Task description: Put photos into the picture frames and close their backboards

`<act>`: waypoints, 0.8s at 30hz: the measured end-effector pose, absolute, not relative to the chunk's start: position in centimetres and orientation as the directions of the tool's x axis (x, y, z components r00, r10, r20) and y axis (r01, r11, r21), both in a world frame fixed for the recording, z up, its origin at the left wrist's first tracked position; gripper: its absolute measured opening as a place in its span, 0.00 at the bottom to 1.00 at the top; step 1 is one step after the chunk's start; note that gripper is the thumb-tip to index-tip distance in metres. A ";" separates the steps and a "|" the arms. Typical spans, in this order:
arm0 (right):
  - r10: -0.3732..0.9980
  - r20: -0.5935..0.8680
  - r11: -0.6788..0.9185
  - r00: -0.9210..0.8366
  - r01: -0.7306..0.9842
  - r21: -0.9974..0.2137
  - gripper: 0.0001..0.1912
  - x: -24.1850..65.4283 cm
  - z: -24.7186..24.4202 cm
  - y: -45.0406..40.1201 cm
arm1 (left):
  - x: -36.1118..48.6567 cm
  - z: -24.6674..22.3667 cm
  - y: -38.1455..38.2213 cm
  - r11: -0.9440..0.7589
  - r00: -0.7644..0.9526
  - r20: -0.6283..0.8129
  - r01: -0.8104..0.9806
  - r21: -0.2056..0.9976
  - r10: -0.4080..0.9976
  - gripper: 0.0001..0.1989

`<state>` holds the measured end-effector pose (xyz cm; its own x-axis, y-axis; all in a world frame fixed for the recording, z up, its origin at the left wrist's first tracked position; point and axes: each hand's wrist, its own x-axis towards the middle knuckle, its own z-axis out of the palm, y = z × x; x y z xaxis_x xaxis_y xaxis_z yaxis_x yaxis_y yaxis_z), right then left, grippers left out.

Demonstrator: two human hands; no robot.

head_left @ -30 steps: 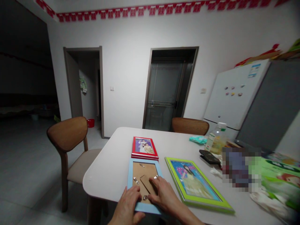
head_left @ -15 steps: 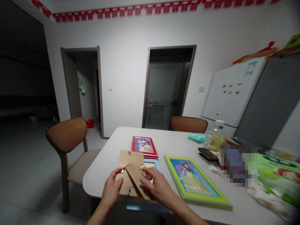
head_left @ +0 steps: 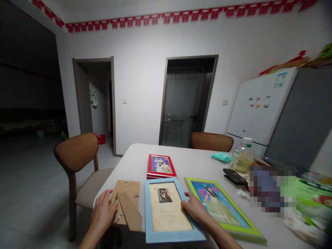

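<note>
A light-blue picture frame (head_left: pixel 175 237) lies on the near part of the table, with a cream sheet bearing a small photo and script inside it. My right hand (head_left: pixel 195 207) is at its right side, fingers closed on that border. To the left is a brown backing board (head_left: pixel 131 186) with several metal clips and a folded stand flap (head_left: pixel 130 211). My left hand (head_left: pixel 103 209) rests against the board's left edge, fingers loosely stretched and thumb by the board. A red picture frame (head_left: pixel 161 166) with a photo lies beyond, and a green picture frame (head_left: pixel 225 207) lies right.
The white table (head_left: pixel 135 152) also carries an oil bottle (head_left: pixel 241 155), a black wallet-like item (head_left: pixel 234 177), a turquoise packet (head_left: pixel 221 157) and green packaging (head_left: pixel 308 197). Wooden chairs stand left (head_left: pixel 77 152) and behind (head_left: pixel 212 141). A fridge (head_left: pixel 259 110) is at the right.
The backing board has moved left off the blue frame, whose cream sheet is now uncovered. My left hand went left with the board; my right hand moved right to the frame's edge.
</note>
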<state>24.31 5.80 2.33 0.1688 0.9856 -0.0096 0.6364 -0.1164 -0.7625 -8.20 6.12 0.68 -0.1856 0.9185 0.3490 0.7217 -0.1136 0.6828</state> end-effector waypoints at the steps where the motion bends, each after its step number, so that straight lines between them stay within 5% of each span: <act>1: 0.986 -0.074 -0.139 0.148 0.499 -0.856 0.29 24.1 2.9 5.6 | -6.9 0.9 5.6 -0.152 -0.168 0.383 0.720 0.677 0.908 0.20; 5: 0.987 -0.150 -0.154 0.052 0.099 -0.983 0.35 22.8 5.0 4.4 | 0.6 2.1 2.8 -0.378 0.093 0.405 0.586 0.716 0.910 0.23; 8: 0.994 -0.097 -0.101 0.058 0.067 -0.993 0.37 21.8 5.8 3.8 | 5.7 3.2 1.4 -0.521 0.308 0.420 0.521 0.676 0.854 0.29; 13: 0.998 -0.033 -0.040 0.047 0.162 -0.986 0.35 22.1 5.1 4.1 | 7.6 5.2 1.1 -0.678 0.466 0.494 0.544 0.495 0.734 0.23; 18: 0.984 0.000 -0.075 0.175 0.420 -0.905 0.33 24.3 2.8 5.4 | 3.4 6.0 2.2 -0.549 0.147 0.591 0.593 0.589 0.793 0.22; 24: 0.966 0.150 -0.082 0.212 0.797 -0.598 0.26 25.8 0.9 5.9 | -1.8 3.0 3.4 -0.261 -0.186 0.398 0.503 0.824 0.898 0.16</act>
